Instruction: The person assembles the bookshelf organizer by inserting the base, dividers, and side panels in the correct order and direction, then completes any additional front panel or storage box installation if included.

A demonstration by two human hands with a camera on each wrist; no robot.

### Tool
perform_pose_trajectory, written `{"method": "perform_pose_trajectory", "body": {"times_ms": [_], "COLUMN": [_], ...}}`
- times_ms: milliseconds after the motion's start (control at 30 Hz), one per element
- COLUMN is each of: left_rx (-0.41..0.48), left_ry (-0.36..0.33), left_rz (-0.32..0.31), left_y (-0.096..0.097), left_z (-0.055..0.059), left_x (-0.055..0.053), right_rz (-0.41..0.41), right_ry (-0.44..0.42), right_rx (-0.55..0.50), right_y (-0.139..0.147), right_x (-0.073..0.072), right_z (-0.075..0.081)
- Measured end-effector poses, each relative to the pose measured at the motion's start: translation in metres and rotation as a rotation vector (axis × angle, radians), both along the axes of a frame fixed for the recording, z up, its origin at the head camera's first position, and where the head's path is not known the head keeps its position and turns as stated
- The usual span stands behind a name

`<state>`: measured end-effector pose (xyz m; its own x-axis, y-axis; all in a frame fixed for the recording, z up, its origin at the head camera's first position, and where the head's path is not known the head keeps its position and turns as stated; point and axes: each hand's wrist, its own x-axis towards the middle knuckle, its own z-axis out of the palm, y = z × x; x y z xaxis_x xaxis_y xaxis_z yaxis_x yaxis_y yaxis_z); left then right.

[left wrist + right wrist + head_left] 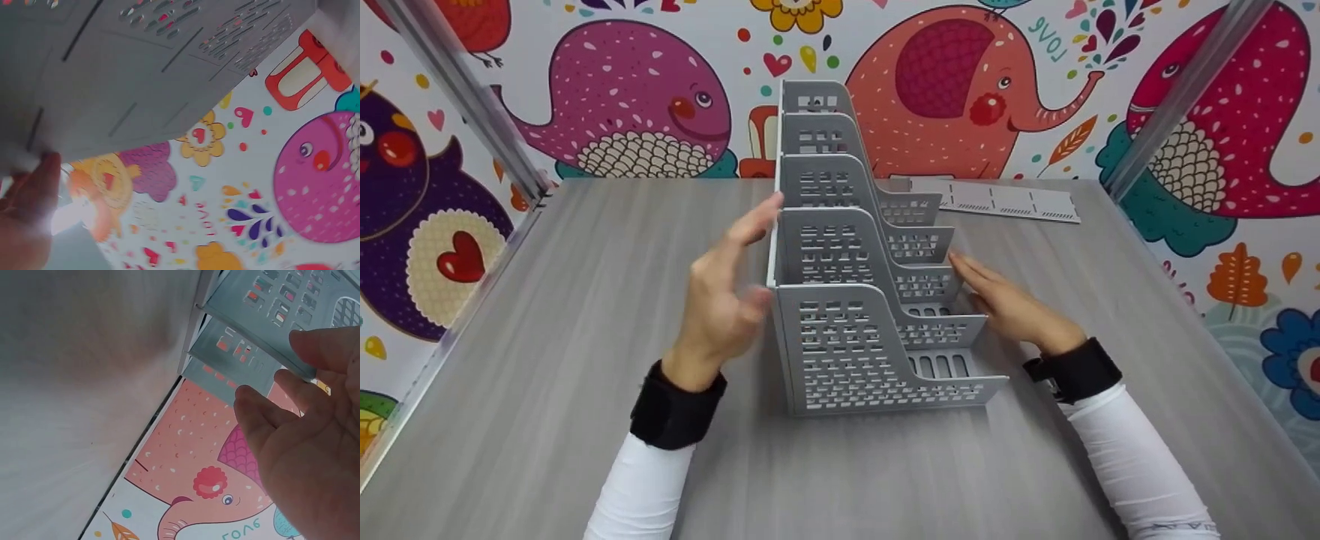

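A grey plastic desktop file organizer (840, 349) with several upright slots and perforated dividers stands on the table in the head view. My left hand (724, 292) is beside its tall left side, fingers loosely bent and index fingertip near the upper edge. In the left wrist view, the slotted panel (129, 84) looms over the left fingers (34, 219). My right hand (1020, 304) is at the low front side, fingers extended. From the right wrist, the right thumb and fingertips (247, 402) lie around a divider's front corner (253, 332); firm contact cannot be told.
A flat light panel (1012, 201) with slits lies at the back of the grey table (607, 337), behind the organizer. Cartoon-printed walls (637, 97) enclose the back and sides, with metal posts (472, 90) at the corners.
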<state>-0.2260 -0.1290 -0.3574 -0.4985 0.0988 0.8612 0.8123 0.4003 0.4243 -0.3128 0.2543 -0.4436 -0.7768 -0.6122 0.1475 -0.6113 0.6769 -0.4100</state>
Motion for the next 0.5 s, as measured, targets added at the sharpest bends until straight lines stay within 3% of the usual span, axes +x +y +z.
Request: {"method": "perform_pose_trajectory", "body": {"times_ms": [67,133,367,433,500], "left_rx": [0.068,0.089,-0.023,-0.039,-0.04], "left_ry": [-0.063,-0.167,-0.573,-0.651,-0.711], "left_rz": [-0.062,-0.085,0.023,0.022,-0.001], "left_y": [-0.005,-0.009,-0.009,-0.009,-0.008], "left_z": [0.007,0.016,0.057,0.063,0.064], "left_x": [-0.016,-0.039,-0.137,-0.156,-0.168], "right_rz": [-0.003,-0.006,0.01,0.019,0.026], "right_ry": [-0.004,-0.01,-0.013,-0.023,-0.029], "right_rx": [0.002,0.0,-0.018,-0.014,-0.017], "right_y": [0.001,0.001,0.001,0.001,0.001], "right_x": [-0.001,-0.001,-0.001,-0.002,-0.002], "right_z": [0.001,0.001,-0.002,-0.002,-0.001]}}
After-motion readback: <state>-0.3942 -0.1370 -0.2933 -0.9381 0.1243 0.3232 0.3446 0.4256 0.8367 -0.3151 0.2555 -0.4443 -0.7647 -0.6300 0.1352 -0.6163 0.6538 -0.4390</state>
